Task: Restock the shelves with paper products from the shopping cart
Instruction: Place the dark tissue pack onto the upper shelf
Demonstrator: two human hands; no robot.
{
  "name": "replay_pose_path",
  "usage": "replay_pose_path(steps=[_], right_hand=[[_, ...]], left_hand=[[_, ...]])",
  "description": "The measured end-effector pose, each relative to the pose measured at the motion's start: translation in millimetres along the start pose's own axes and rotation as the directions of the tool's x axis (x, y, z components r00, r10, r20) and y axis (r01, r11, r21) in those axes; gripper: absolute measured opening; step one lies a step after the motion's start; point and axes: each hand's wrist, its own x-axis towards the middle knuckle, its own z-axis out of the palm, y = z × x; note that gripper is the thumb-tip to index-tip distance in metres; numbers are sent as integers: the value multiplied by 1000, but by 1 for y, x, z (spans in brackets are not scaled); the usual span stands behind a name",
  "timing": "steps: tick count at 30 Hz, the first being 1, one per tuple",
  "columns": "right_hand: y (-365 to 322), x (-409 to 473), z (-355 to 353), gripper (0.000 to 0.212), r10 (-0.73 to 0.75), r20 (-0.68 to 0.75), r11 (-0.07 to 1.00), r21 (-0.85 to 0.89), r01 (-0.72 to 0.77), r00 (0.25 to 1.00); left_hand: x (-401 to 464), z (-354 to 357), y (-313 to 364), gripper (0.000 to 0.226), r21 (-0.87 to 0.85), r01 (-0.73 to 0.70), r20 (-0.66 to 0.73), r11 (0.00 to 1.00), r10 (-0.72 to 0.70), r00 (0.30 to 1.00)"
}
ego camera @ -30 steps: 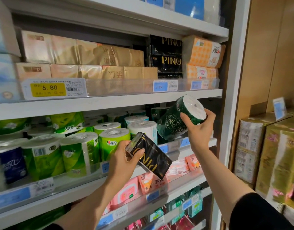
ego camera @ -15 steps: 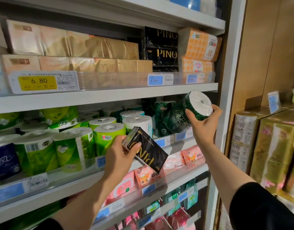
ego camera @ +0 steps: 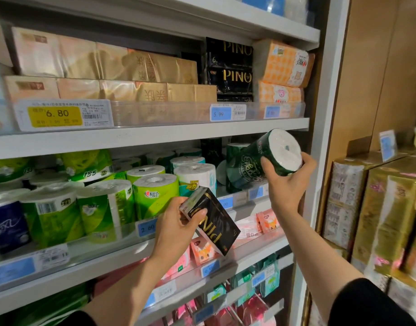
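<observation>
Dark green roll (ego camera: 265, 161) is gripped tilted in our right hand (ego camera: 285, 184); left hand (ego camera: 176, 228) fingers clamp the black pack (ego camera: 210, 221); pushing in could topple the standing rolls (ego camera: 235, 165).

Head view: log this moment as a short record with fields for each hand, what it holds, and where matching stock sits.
left hand: left hand grips a black PINO pack, tilted, in front of the roll shelf
right hand: right hand grips a dark green roll, lying on its side, white end toward the camera
roll position: at the right end of the middle shelf, beside a standing dark green roll
matching PINO stock: black PINO stack on the shelf above
placed yet: neither item
</observation>
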Motion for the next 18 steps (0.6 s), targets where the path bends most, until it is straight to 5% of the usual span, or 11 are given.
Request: replay_pose_path(steps=[9, 14, 18], right_hand=[[12, 0, 27, 67, 100, 114, 995, 6, -102, 988], [13, 3, 31, 65, 39, 180, 997, -68, -27, 983], [7, 5, 49, 70, -43, 376, 982, -153, 108, 926]], left_hand=[[3, -4, 3, 26, 7, -7, -16, 1000, 7, 1000], [5, -8, 5, 26, -7, 6, -28, 1000, -7, 1000], [4, -9, 7, 39, -14, 3, -46, 1000, -3, 999]])
